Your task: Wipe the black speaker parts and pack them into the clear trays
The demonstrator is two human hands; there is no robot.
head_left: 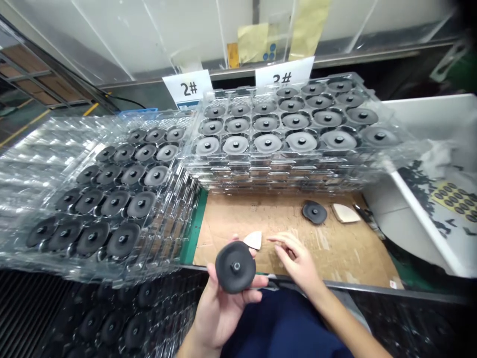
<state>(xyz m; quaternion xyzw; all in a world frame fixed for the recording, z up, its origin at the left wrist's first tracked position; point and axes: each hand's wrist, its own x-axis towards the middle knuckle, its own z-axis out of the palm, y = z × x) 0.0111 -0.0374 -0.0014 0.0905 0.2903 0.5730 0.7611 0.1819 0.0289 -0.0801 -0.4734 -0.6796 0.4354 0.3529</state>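
Note:
My left hand [223,313] is wrapped round a black disc [235,281] with a small hollow stud at its centre, held stud-side up over the table's front edge. Just behind the disc shows a white wedge-shaped pad [254,239]; whether it lies on the cardboard or touches my left fingertips, I cannot tell. To the right, my right hand [296,258] hovers above the cardboard [223,214], empty, its fingers loosely bent and the thumb apart. Farther back, another black disc [315,212] rests on the cardboard beside a thicker stack of cream wedge pads [345,213].
Stacked clear trays [283,161] of black discs stand at the back, and more trays [89,219] fill the left. A white bin [417,219] on the right holds dark scraps and a yellow sticker sheet [454,199]. Paper signs [187,88] stand behind the trays.

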